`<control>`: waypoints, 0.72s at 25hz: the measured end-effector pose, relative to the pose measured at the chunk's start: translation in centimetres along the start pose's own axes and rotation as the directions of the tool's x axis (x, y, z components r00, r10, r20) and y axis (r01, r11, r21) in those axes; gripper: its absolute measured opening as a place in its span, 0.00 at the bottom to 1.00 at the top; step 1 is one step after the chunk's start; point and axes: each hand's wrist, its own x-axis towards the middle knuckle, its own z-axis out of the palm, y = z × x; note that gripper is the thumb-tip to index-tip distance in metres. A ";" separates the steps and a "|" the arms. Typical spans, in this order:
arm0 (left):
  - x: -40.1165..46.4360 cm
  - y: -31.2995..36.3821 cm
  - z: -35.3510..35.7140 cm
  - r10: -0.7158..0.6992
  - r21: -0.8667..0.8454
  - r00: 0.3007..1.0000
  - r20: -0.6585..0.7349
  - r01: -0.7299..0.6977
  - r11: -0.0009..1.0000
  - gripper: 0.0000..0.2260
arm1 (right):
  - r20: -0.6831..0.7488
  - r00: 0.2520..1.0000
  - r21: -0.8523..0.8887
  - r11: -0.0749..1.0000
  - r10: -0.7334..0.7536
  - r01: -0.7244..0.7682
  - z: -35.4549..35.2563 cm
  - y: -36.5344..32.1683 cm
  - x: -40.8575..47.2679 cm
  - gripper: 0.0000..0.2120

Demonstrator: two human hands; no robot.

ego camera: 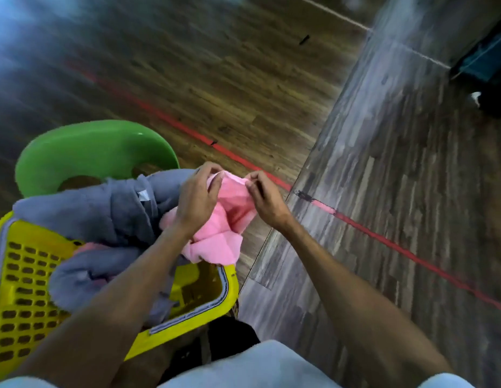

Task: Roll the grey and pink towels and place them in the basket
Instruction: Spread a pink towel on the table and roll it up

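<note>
A pink towel (221,228) hangs crumpled in the air above the right end of a yellow slotted basket (25,289). My left hand (198,197) pinches its upper edge on the left, and my right hand (264,200) pinches the same edge a little to the right. A grey towel (103,214) lies bunched over the basket's far rim and down inside it, partly hidden under my left forearm.
A green plastic stool (89,152) stands just behind the basket. A red tape line (238,159) runs diagonally across the wooden floor. A paler grey floor section (397,191) lies to the right, with dark objects (490,77) at the far right edge.
</note>
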 end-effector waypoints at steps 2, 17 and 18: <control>1.3 3.8 -1.1 0.131 -0.007 0.991 0.022 -0.131 0.991 0.05 | -0.080 0.995 -0.031 0.998 -0.061 0.058 -3.5 -2.6 -1.6 0.06; -4.9 26.7 5.9 0.597 -0.192 0.754 0.275 -0.565 0.802 0.11 | -0.584 0.806 -0.302 0.947 -0.096 -0.105 -24.9 -10.0 -23.3 0.10; -5.6 27.9 6.8 0.606 -0.194 0.748 0.270 -0.574 0.795 0.12 | -0.600 0.794 -0.302 0.947 -0.098 -0.112 -25.8 -9.8 -24.6 0.10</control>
